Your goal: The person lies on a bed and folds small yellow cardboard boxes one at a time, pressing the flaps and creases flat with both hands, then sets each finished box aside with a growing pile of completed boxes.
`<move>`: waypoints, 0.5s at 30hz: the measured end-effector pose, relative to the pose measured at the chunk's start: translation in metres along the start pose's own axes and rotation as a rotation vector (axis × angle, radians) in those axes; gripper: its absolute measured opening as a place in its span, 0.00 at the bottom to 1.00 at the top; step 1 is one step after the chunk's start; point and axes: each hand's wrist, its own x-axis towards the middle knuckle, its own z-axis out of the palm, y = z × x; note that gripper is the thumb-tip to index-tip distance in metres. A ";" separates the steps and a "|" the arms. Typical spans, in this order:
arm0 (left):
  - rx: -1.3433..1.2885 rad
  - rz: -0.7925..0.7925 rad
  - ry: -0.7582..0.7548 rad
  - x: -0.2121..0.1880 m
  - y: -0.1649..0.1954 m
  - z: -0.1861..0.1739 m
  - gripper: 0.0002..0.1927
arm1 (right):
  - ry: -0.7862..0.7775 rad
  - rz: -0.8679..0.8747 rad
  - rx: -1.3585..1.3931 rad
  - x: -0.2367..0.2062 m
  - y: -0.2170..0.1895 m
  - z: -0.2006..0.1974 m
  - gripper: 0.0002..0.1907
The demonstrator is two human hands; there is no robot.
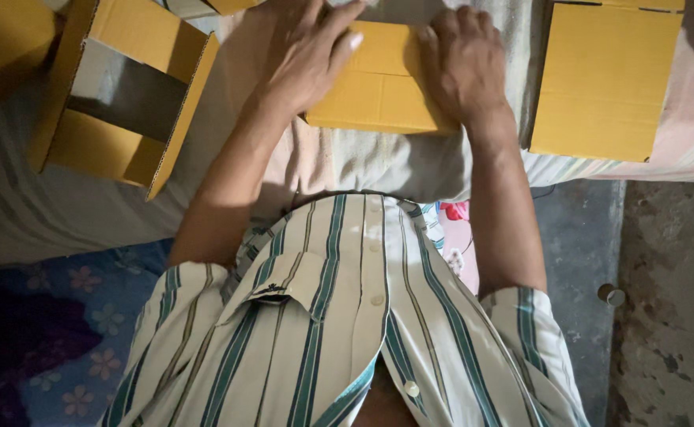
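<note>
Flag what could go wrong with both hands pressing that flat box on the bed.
1. The flat cardboard box lies on soft, rumpled bedding, so pressing with the left hand and right hand may crease it off its fold lines.
2. The opened box sits tilted beside the left forearm; a bump might tip it.

The top edge cuts off the fingertips of the left hand (307,51) and the far end of the flat cardboard box (379,83) under both hands. The right hand (464,63) covers that box's right side. Left of the left hand, an open box (126,95) is partly cropped.
</note>
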 end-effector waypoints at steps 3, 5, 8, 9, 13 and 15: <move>0.091 0.146 0.023 -0.032 -0.002 0.001 0.44 | 0.033 -0.057 -0.080 -0.030 0.001 -0.006 0.44; 0.103 0.167 0.014 -0.047 0.000 0.009 0.55 | 0.025 -0.121 -0.129 -0.041 -0.005 -0.008 0.57; 0.042 0.080 -0.012 -0.061 0.005 0.026 0.59 | -0.087 -0.116 -0.155 -0.048 -0.026 0.001 0.63; 0.018 0.097 0.027 -0.065 0.005 0.030 0.59 | -0.109 -0.111 -0.153 -0.048 -0.033 0.006 0.63; -0.223 0.088 0.022 -0.077 -0.001 0.034 0.56 | -0.046 -0.173 -0.293 -0.050 -0.031 0.016 0.46; -0.158 0.090 0.059 -0.085 -0.006 0.032 0.57 | -0.059 -0.136 -0.149 -0.058 -0.018 0.015 0.52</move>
